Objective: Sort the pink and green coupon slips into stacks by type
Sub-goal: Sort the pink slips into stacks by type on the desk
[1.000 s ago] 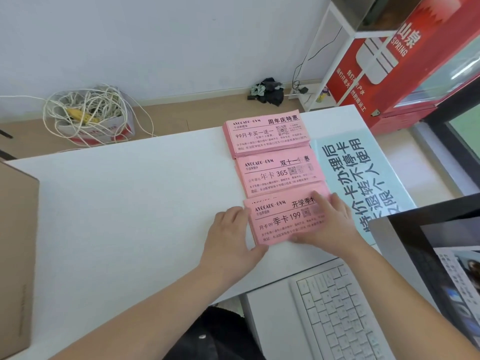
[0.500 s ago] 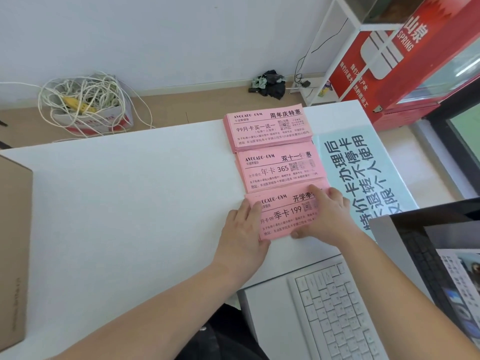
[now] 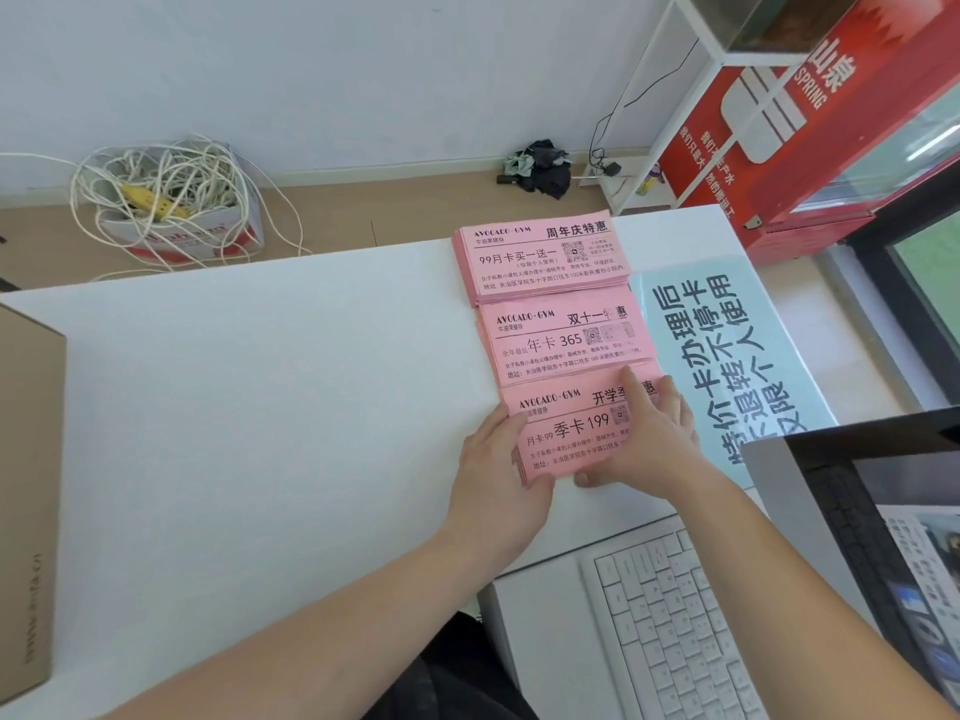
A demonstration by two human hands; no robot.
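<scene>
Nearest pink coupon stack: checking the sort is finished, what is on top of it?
On the nearest pink paper coupon stack lies the right hand, covering its right-side print; the left hand presses its left edge.

One view only: head cam, wide-angle, facing fwd + down over white table (image 3: 260, 407). Close range: left hand (image 3: 501, 459) & right hand (image 3: 652, 439) mid-frame, arms entering from btm edge. Floor (image 3: 389, 220) & wall (image 3: 363, 70) at top.
</scene>
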